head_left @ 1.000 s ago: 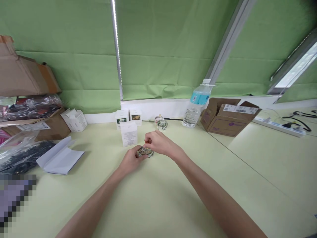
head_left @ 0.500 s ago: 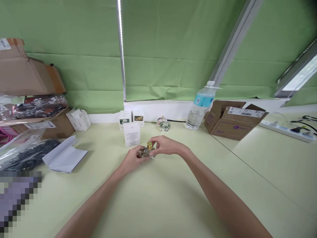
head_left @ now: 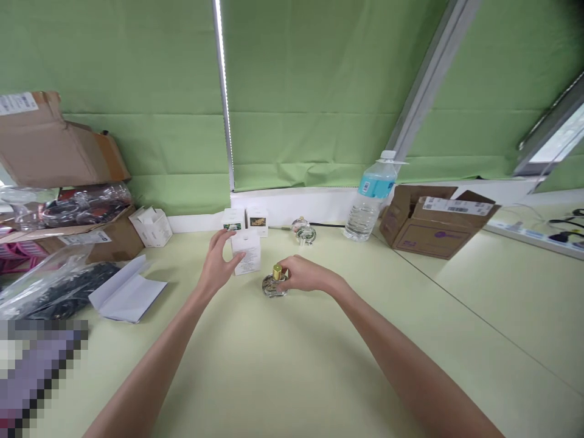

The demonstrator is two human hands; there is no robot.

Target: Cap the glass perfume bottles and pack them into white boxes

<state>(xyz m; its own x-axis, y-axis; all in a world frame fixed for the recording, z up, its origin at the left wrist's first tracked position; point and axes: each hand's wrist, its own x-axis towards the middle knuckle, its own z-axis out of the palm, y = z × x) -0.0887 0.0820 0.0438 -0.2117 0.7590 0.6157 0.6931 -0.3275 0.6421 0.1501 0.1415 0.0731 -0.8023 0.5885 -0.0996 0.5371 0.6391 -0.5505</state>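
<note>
Left hand (head_left: 219,263) now off the glass perfume bottle (head_left: 274,285), on a white carton (head_left: 246,252)

Both hands held the bottle earlier; now the left arm reaches forward, fingers spread wide against the carton's side. The right hand (head_left: 305,274) alone keeps a narrow grip on the bottle, which stands upright on the pale table (head_left: 319,365), its gold cap (head_left: 277,272) beside the fingers.

L hand (head_left: 218,263) raised twd 11 o'clock, fingers (head_left: 222,240) spread, slightly bent. R hand (head_left: 306,274) lower, pointing twd 9 o'clock, fingers (head_left: 286,267) curled down. L forearm (head_left: 150,347) enters from 7 o'clock, R forearm (head_left: 401,359) from 5.
</note>
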